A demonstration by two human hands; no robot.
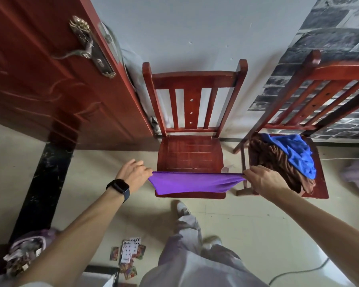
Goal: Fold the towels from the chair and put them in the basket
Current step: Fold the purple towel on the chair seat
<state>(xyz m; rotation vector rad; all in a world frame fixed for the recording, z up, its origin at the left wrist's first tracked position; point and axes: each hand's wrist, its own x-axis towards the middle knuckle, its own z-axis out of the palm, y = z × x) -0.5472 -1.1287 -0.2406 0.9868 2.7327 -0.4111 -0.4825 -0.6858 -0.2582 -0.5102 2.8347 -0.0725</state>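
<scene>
A purple towel [192, 182] is stretched flat over the front edge of the middle wooden chair [190, 154]. My left hand [133, 172] pinches its left corner and my right hand [261, 179] pinches its right corner. On the second wooden chair [319, 183] to the right lies a heap with a brown towel [272, 160] under a blue towel [296, 154]. No basket is clearly visible.
A red door [56, 75] stands open at the left. Playing cards [129, 253] lie scattered on the tiled floor near my feet [182, 208]. A pile of pale cloth and clutter [27, 251] sits at bottom left. A cable [303, 272] runs at bottom right.
</scene>
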